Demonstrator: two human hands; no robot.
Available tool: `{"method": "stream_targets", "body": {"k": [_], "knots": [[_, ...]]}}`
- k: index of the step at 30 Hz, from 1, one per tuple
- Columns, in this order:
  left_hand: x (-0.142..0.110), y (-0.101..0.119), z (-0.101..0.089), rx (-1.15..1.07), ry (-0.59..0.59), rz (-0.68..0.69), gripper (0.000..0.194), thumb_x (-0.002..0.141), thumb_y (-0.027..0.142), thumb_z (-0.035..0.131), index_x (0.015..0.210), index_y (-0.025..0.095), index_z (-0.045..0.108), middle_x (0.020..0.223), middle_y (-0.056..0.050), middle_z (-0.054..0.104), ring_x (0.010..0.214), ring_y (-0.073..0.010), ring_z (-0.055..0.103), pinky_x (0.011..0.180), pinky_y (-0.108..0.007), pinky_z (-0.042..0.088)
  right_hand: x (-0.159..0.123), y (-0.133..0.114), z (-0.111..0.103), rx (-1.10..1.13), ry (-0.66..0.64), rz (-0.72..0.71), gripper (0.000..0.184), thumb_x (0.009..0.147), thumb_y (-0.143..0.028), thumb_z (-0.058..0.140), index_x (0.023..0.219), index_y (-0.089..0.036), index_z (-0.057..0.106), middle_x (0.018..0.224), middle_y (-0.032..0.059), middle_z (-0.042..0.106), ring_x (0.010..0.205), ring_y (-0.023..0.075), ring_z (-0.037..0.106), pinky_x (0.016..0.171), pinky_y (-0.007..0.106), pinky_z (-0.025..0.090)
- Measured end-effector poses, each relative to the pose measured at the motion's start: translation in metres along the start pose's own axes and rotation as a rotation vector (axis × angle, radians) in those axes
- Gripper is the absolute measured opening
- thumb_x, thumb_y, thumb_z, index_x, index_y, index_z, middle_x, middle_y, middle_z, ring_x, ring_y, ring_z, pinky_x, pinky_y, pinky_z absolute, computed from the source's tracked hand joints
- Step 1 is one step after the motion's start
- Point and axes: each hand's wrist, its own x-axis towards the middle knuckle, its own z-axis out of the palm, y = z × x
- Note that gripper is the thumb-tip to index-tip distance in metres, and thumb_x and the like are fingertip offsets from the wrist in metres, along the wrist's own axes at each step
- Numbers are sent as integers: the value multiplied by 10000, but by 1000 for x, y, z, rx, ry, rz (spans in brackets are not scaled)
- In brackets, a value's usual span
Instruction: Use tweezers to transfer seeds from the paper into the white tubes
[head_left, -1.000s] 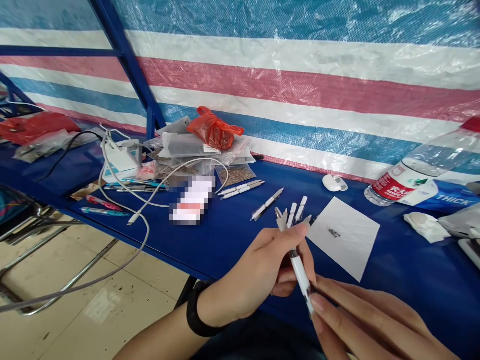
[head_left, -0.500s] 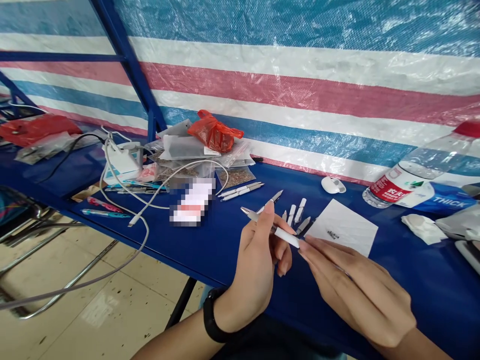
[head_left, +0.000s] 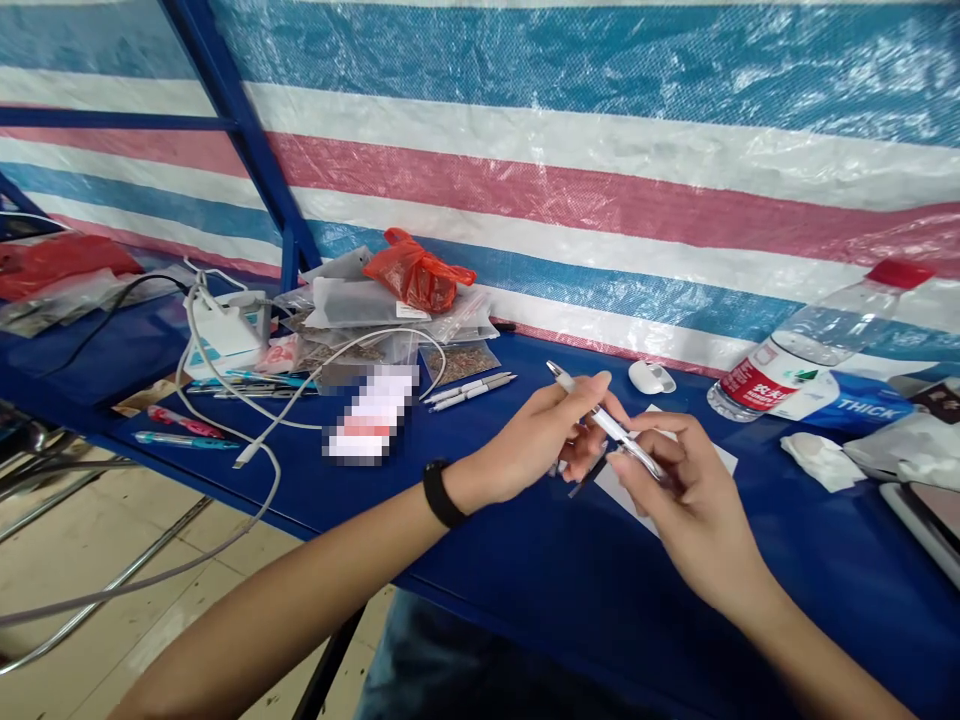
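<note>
- White-and-silver pen (head_left: 609, 424) lies tilted across 2 hands, above a white paper sheet (head_left: 626, 498) on a blue table (head_left: 570, 620).
- Left hand (head_left: 534, 432): fingers pinched together on the barrel.
- Right hand (head_left: 694, 490): fingertips clamped on the pen's lower end.

White capitals spell THICK on a blue packet (head_left: 862, 410) lying beside a water bottle (head_left: 795, 360). The bottle's red label (head_left: 759, 386) carries white Chinese characters, too small to read surely. A white item (head_left: 371, 415) is pixelated, its print unreadable.
</note>
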Motion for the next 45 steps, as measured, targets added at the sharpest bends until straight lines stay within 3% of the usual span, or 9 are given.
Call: {"method": "stream_targets", "body": {"k": [3, 8, 11, 17, 22, 27, 33, 39, 45], "knots": [[13, -8, -5, 2, -48, -25, 391, 994, 591, 486, 881, 217, 490, 601, 57, 518, 437, -88, 479, 424, -186, 337, 6, 11, -9, -230, 75, -102, 290, 926, -497, 686, 1005, -230, 606, 763, 5, 693, 554, 136, 591, 537, 257, 492], [9, -25, -9, 133, -49, -20, 498, 976, 658, 479, 779, 203, 432, 608, 51, 494, 475, -77, 496, 476, -188, 376, 13, 11, -10, -208, 40, 27, 562, 933, -711, 526, 702, -205, 608, 547, 1, 556, 477, 137, 522, 473, 260, 450], [6, -28, -11, 135, -59, -19, 530, 963, 680, 485, 748, 198, 438, 583, 52, 470, 459, -77, 476, 475, -198, 376, 14, 9, -7, -118, 33, 62, 550, 879, -751, 576, 819, -208, 646, 523, -44, 480, 438, 123, 450, 426, 252, 395], [8, -26, -11, 100, -18, 4, 546, 930, 674, 553, 698, 196, 428, 570, 65, 427, 448, -69, 441, 477, -205, 369, 8, 14, -12, -309, 67, -165, 413, 904, -640, 640, 884, -227, 630, 680, -10, 584, 571, 142, 552, 535, 260, 448], [7, -27, -13, 230, -43, 51, 584, 932, 690, 534, 648, 186, 452, 549, 46, 452, 456, -77, 455, 498, -221, 366, 8, 9, -16, -309, -85, 50, 612, 985, -697, 430, 606, -222, 510, 480, -23, 467, 435, 125, 450, 469, 266, 390], [7, -26, -15, 264, -19, 78, 563, 970, 664, 495, 667, 190, 461, 533, 47, 448, 466, -89, 455, 519, -232, 373, 8, 7, -18, -432, -29, -139, 542, 903, -750, 546, 942, -220, 656, 607, -29, 530, 511, 142, 486, 505, 267, 408], [5, -22, -15, 309, -77, 107, 583, 1004, 615, 481, 617, 180, 474, 533, 23, 483, 487, -89, 470, 575, -237, 409, 8, 5, -21, -299, -125, 54, 617, 991, -701, 406, 610, -227, 508, 477, -23, 457, 464, 140, 468, 510, 270, 425], [6, -23, -15, 244, -3, 106, 561, 989, 632, 492, 645, 188, 479, 535, 29, 479, 460, -93, 452, 520, -243, 388, 9, 6, -22, -500, 1, -174, 562, 889, -764, 544, 940, -219, 670, 642, 5, 575, 529, 154, 490, 536, 293, 409], [5, -23, -14, 310, -27, 104, 570, 984, 654, 485, 650, 191, 473, 522, 31, 472, 485, -100, 462, 533, -238, 396, 9, 2, -19, -55, -312, 350, 624, 914, -781, 437, 790, -200, 628, 460, -68, 336, 426, 131, 345, 465, 286, 352]]}}
